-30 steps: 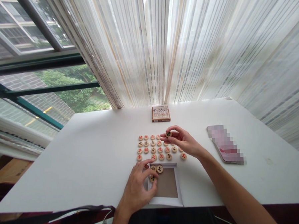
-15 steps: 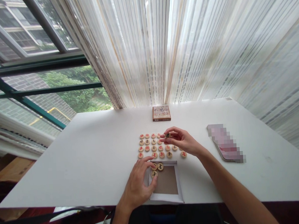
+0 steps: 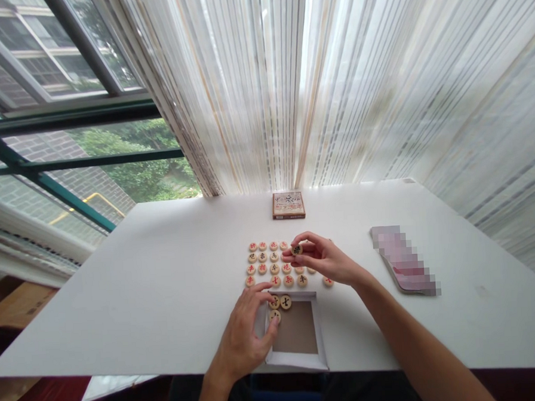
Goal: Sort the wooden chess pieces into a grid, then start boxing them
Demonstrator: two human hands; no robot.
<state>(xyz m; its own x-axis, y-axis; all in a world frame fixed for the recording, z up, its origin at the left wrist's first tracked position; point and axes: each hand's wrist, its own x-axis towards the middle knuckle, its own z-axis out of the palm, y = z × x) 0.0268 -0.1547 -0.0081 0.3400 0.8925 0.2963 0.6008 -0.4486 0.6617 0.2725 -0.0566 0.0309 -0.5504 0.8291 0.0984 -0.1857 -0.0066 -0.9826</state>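
My right hand [image 3: 327, 260] is above the rows of xiangqi pieces [image 3: 274, 269], pinching one round xiangqi piece [image 3: 296, 250] with a dark character between thumb and fingertips. Part of the rows is hidden behind that hand. At the near left, my left hand [image 3: 242, 330] curves over the corner of a shallow white box tray [image 3: 322, 335], thumb and fingers apart. Three black-marked pieces [image 3: 285, 302] lie in the tray's far left corner; index finger and thumb rest at the two left ones. The pieces on the table carry red or black characters.
A printed xiangqi box lid [image 3: 288, 205] lies at the back of the white table [image 3: 164, 289]. To the right is a flat pinkish object [image 3: 403, 259], blurred out. Striped curtains [image 3: 262, 93] hang behind, with a window on the left.
My right hand has moved slightly left and down, with the piece still pinched. The left hand stays at the tray corner. The whole view has tilted a little.
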